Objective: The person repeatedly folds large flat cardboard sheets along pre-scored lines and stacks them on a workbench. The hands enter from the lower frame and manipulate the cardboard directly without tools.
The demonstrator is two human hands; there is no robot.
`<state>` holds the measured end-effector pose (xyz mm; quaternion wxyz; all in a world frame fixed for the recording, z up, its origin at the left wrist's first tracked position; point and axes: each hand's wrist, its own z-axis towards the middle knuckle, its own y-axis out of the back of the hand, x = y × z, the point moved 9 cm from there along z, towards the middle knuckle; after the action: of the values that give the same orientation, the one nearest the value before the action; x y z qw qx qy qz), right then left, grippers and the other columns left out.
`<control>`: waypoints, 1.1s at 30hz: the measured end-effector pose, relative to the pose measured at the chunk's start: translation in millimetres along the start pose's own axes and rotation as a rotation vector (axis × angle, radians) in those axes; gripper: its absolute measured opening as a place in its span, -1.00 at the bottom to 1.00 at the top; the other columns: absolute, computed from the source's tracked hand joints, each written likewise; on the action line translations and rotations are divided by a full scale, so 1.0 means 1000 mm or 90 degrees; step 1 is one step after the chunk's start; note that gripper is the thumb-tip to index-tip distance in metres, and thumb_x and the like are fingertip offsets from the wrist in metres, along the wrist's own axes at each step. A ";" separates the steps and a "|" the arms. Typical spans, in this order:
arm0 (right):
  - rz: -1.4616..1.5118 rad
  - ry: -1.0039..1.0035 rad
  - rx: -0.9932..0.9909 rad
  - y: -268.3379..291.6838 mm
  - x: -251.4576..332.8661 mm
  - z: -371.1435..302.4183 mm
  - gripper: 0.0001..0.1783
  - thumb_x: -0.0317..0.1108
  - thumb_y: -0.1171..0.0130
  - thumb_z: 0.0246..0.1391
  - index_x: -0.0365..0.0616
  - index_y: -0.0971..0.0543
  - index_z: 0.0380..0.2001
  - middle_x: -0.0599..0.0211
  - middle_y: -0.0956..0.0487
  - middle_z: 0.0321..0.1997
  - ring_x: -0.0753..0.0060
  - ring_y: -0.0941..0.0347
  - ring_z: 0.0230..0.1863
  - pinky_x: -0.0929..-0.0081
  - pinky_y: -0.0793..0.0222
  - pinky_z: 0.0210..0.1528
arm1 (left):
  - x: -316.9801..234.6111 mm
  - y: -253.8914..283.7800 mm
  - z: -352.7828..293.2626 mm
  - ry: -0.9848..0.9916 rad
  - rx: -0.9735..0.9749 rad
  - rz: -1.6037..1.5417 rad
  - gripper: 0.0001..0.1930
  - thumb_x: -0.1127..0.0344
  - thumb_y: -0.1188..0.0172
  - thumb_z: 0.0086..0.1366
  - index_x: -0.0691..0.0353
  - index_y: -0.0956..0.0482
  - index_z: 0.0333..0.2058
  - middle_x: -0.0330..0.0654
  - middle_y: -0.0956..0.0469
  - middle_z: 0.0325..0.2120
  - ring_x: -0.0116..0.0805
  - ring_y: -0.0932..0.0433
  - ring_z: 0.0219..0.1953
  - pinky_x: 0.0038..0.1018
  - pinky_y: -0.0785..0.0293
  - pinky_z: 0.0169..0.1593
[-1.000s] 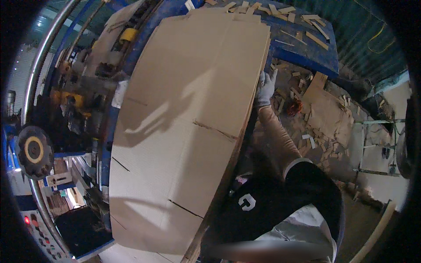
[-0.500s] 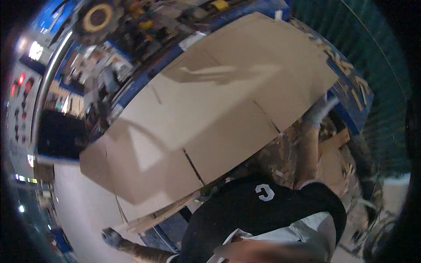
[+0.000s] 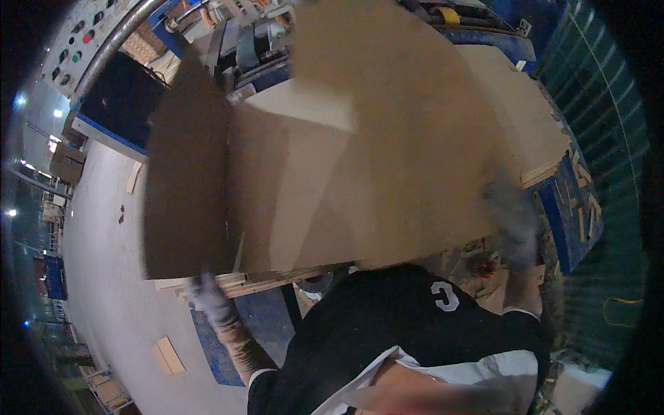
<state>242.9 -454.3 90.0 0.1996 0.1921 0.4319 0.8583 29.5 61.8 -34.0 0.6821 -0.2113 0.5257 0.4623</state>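
A large brown cardboard sheet [image 3: 415, 152] is raised and bent in front of me, its darker left panel [image 3: 187, 173] folded at an angle along a crease. My left hand [image 3: 211, 301], in a pale glove, is closed on the lower edge of that left panel. At the sheet's right edge is my gloved right hand [image 3: 512, 214], smeared by motion but closed around the cardboard. Part of another flat cardboard sheet [image 3: 522, 111] shows beneath, on the blue-framed bench [image 3: 567, 228].
Machinery with rollers [image 3: 256, 48] stands along the far side. A control panel [image 3: 83, 41] with coloured buttons is at the upper left. Wood scraps [image 3: 588, 207] lie on the bench's right end, beside a green corrugated wall [image 3: 609, 138]. Cardboard pieces [image 3: 168, 355] lie on the floor.
The cardboard sheet has come up from lying flat and its left panel has folded. My left hand has moved up to its edge; my right hand has shifted slightly right and down.
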 end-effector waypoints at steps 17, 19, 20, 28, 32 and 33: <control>-0.061 0.157 0.260 -0.135 -0.067 0.012 -0.36 0.14 -0.11 0.01 -0.01 -0.46 0.08 0.16 -0.39 0.22 -0.01 -0.22 0.28 -0.01 -0.02 0.35 | -0.074 -0.196 -0.028 -0.577 0.497 0.563 -0.46 0.38 -0.07 0.09 0.10 -0.40 0.12 -0.03 -0.37 0.12 0.04 -0.36 0.13 -0.05 -0.24 0.21; -0.005 0.100 0.252 -0.138 -0.095 0.030 -0.22 0.28 -0.10 -0.07 -0.05 -0.45 0.10 0.11 -0.37 0.24 -0.03 -0.20 0.29 -0.01 0.01 0.36 | -0.074 -0.198 -0.011 -0.628 0.459 0.544 -0.44 0.38 -0.08 0.08 0.10 -0.39 0.14 -0.01 -0.34 0.14 0.06 -0.35 0.14 -0.04 -0.24 0.21; 0.024 0.072 0.247 -0.138 -0.109 0.041 -0.15 0.35 -0.10 -0.12 -0.06 -0.44 0.10 0.09 -0.35 0.25 -0.04 -0.18 0.30 -0.02 0.02 0.36 | -0.072 -0.201 0.001 -0.627 0.439 0.521 -0.42 0.38 -0.10 0.07 0.11 -0.37 0.15 0.01 -0.33 0.14 0.06 -0.34 0.14 -0.04 -0.24 0.21; -0.251 -0.063 0.217 -0.162 -0.187 0.127 -0.05 0.44 -0.13 -0.21 -0.07 -0.43 0.10 0.04 -0.30 0.27 -0.10 -0.17 0.29 0.04 -0.05 0.32 | -0.048 -0.279 0.105 -0.654 0.343 0.422 -0.36 0.33 -0.23 0.04 0.14 -0.33 0.17 0.07 -0.33 0.12 0.08 -0.30 0.16 -0.05 -0.19 0.24; -0.228 -0.232 0.216 -0.189 -0.236 0.141 -0.17 0.36 -0.10 -0.10 -0.06 -0.44 0.07 0.03 -0.29 0.27 -0.09 -0.22 0.25 0.02 -0.17 0.23 | -0.036 -0.317 0.138 -0.646 0.246 0.574 -0.38 0.16 -0.18 0.15 0.14 -0.28 0.20 0.05 -0.34 0.12 0.05 -0.30 0.17 -0.02 -0.14 0.25; -0.234 -0.296 0.198 -0.194 -0.252 0.141 -0.22 0.32 -0.09 -0.07 -0.06 -0.44 0.06 0.03 -0.33 0.24 -0.09 -0.25 0.22 0.01 -0.20 0.20 | -0.024 -0.319 0.155 -0.521 0.211 0.646 -0.35 0.12 -0.17 0.16 0.16 -0.25 0.21 0.04 -0.33 0.13 0.05 -0.30 0.17 -0.02 -0.13 0.25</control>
<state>561.7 -382.5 -30.4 0.4125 0.3302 0.5278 0.6650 382.2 17.9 -19.2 0.5483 0.3617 0.3227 0.6814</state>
